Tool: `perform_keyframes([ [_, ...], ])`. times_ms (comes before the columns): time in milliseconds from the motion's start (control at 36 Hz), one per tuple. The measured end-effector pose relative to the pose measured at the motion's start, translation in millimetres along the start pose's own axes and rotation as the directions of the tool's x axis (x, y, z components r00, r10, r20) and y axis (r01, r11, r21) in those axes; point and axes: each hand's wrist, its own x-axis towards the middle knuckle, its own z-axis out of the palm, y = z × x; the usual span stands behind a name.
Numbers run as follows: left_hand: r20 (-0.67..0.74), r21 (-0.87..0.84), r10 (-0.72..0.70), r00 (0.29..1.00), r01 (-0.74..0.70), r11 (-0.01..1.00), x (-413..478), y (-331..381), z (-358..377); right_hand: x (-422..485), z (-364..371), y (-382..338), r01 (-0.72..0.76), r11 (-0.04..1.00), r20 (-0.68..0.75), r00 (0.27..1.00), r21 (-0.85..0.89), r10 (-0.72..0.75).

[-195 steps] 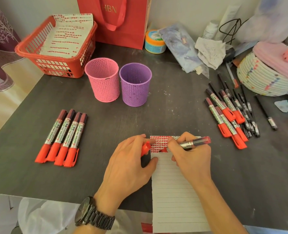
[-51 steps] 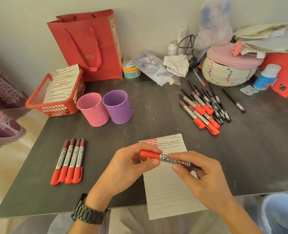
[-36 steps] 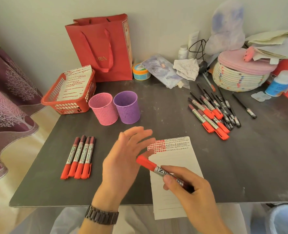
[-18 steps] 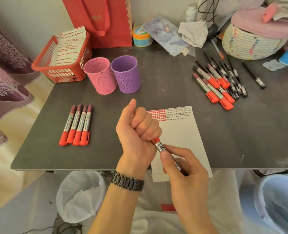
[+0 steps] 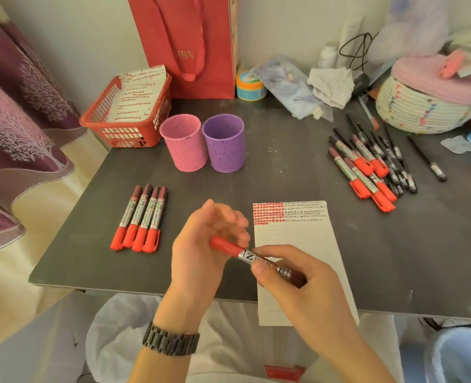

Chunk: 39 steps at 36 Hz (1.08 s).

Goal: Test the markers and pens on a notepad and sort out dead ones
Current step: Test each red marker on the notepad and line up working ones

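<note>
**A:** At the near edge of the table (image 5: 284,161), what are the two hands doing?

**B:** The right hand (image 5: 295,286) is gripping one marker (image 5: 245,254) by its barrel, thumb and fingers curled round it, above the lower half of the notepad (image 5: 297,236). The marker's red cap is pointing toward ten o'clock, into the left hand (image 5: 198,255).

**A:** Is the left hand holding that cap?

**B:** It is lying loosely open, with the fingers half spread and blurred. The cap is sitting in front of the palm, and I cannot tell whether the two are touching. A dark watch (image 5: 170,341) is sitting on that wrist.

**A:** What is lying further out?

**B:** There is one notepad, with red and black test strokes crowding its top lines. At nine o'clock from it, four red-capped markers (image 5: 139,217) are lying side by side, caps toward the person. At two o'clock a heap of markers and pens (image 5: 367,167) is lying overlapped, too tangled to count. One black pen (image 5: 426,157) is lying apart at its right.

**A:** And beyond those?

**B:** At eleven o'clock two mesh cups are standing upright just beside each other, a pink cup (image 5: 184,146) and a purple cup (image 5: 223,143). Behind them, one red basket (image 5: 129,134) is holding marked paper, and one red bag (image 5: 190,51) is standing against the wall.
</note>
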Motion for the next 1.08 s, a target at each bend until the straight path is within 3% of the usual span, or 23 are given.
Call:
perform_keyframes([
  [83,0.008,0.368,0.029,1.000,-0.030,0.929,-9,-4,-22,11,-7,2,0.025,0.997,0.043,0.999,-0.070,-0.022],
  [139,0.010,0.479,-0.017,1.000,0.010,0.878,-15,-4,-35,21,-8,3,0.056,0.994,0.034,0.998,-0.094,-0.053],
  [250,-0.031,0.591,-0.081,0.996,0.083,0.803,-27,-1,-60,49,0,8,0.070,0.998,-0.059,0.996,0.008,-0.069],
  [389,-0.127,0.649,0.044,0.991,0.050,0.759,-34,7,-77,88,39,7,-0.049,0.945,-0.083,0.993,0.323,0.080],
  [528,-0.216,0.771,0.268,0.939,-0.004,0.637,-32,15,-91,122,88,8,-0.039,0.988,0.022,0.999,0.151,0.036],
  [583,-0.191,0.875,0.402,0.896,-0.031,0.483,-31,16,-100,138,103,7,-0.024,0.998,0.072,0.997,0.059,0.019],
  [639,-0.136,0.956,0.581,0.802,-0.047,0.288,-28,17,-113,154,114,6,-0.003,0.999,0.093,0.996,-0.039,0.007],
  [694,-0.080,0.986,0.671,0.737,-0.041,0.163,-21,17,-126,167,123,3,0.008,0.992,0.111,0.994,-0.127,0.006],
  [861,-0.050,0.997,0.503,0.863,0.072,-0.023,-6,7,-158,185,145,-4,-0.018,0.966,0.166,0.984,-0.257,0.063],
  [1000,-0.033,0.992,0.494,0.869,0.089,-0.090,-2,1,-167,189,155,-4,-0.135,0.974,0.175,0.970,-0.182,0.167],
  [1083,-0.019,0.992,0.530,0.848,0.083,-0.096,-2,-1,-167,186,157,-5,-0.134,0.971,0.166,0.972,-0.197,0.168],
])
